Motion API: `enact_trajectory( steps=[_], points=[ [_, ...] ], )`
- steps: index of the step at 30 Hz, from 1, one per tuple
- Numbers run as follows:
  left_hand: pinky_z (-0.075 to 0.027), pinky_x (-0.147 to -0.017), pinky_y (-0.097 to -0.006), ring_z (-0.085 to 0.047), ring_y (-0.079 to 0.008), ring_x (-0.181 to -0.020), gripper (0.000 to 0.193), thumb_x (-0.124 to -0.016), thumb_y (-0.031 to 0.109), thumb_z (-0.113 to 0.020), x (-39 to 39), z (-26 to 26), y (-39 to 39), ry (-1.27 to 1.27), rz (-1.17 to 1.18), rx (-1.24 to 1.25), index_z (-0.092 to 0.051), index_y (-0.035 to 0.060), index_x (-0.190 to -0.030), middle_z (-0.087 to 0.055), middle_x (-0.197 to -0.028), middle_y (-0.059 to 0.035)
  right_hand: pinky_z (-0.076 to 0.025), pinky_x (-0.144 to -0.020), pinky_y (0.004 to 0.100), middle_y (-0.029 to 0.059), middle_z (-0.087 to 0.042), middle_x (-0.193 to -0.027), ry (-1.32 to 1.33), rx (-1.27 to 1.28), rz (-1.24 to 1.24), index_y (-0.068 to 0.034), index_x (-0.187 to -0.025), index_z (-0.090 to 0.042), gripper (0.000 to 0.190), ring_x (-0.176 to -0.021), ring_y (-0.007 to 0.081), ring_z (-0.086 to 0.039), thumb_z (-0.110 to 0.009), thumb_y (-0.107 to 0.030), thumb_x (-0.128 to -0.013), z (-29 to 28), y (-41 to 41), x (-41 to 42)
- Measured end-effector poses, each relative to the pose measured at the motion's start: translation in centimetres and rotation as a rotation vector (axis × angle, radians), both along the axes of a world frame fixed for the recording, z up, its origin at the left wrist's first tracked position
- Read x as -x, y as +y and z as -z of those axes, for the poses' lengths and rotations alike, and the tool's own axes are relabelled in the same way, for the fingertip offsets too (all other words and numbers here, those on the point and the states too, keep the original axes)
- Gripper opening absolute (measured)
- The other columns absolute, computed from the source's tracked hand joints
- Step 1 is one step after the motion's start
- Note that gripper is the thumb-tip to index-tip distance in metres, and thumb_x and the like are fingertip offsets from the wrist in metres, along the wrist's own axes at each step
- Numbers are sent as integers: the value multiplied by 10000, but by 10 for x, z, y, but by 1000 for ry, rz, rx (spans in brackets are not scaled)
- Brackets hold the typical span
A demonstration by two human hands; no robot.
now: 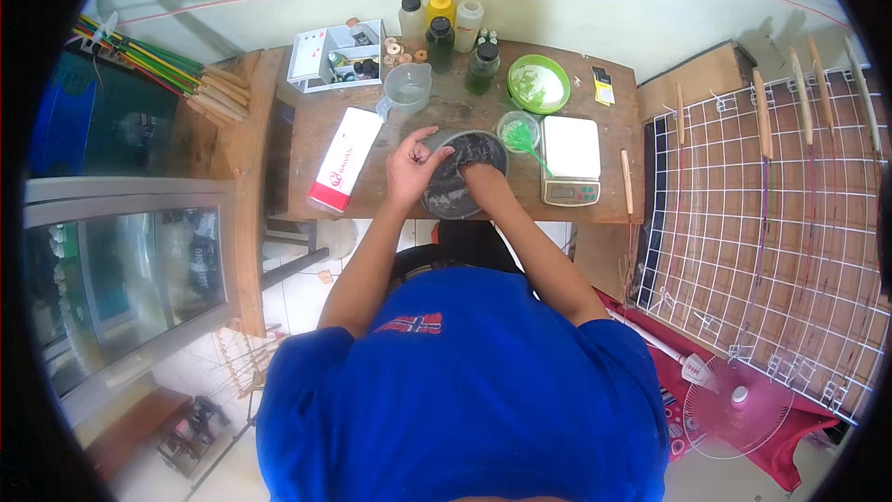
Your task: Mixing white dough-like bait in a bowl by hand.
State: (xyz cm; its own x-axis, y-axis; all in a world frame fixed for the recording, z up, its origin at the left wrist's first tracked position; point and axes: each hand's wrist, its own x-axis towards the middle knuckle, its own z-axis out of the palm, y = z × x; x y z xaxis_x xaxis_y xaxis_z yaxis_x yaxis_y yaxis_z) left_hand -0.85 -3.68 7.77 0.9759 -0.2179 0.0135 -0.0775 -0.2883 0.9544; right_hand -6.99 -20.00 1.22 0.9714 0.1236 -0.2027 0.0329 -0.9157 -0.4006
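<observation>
A dark grey bowl stands at the front edge of the wooden table, with grey-black material and pale powdery streaks inside. My right hand reaches down into it; the fingertips are hidden, so I cannot tell if they hold anything. Over the bowl's left rim is my left hand, thumb and forefinger apart and the other fingers curled. Nothing shows between them, and whether it touches the rim is unclear. Just right of the bowl, a clear tub of pale powder holds a green plastic scoop.
A digital kitchen scale stands at right, below a green bowl of white powder. To the left are a white-and-red packet and a plastic measuring jug. Several bottles and an organizer box line the back. A wooden-handled tool lies near the right edge.
</observation>
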Motion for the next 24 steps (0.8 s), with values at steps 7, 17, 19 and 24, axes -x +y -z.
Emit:
enact_trajectory(
  steps=[7,17,19,24],
  points=[
    [-360,-525,-217,-383,-40,-545,429,-734,213,-813,3,-6,-5,-56,49,-100,-662,52,-1102,-429,-573,56,-548,-711,426,164,-680,-804,-48,99,-33,-50,-772,-706,116,-809,310,-682,-597,-74,-742,13,0,1],
    [-379,-536,-233,-395,-67,-558,436,-720,210,-816,1,1,-13,-243,86,-156,-684,49,-1103,-434,-580,22,-553,-668,403,155,-682,-777,-31,227,-112,-51,-771,-710,115,-767,304,-685,-613,-99,-732,16,7,5],
    [-381,-534,-234,-399,-65,-558,440,-719,211,-818,2,-1,-11,-259,88,-156,-682,46,-1104,-443,-584,21,-553,-677,395,173,-685,-818,3,135,-121,-36,-822,-717,149,-808,315,-683,-626,-111,-731,11,-3,-2],
    [-380,-523,-229,-405,-53,-543,428,-730,208,-811,2,1,-5,-218,65,-126,-679,37,-1099,-459,-574,22,-539,-701,351,140,-690,-894,-7,-590,289,1,-1011,-668,255,-821,251,-677,-629,-139,-802,-8,-22,5]
  ],
)
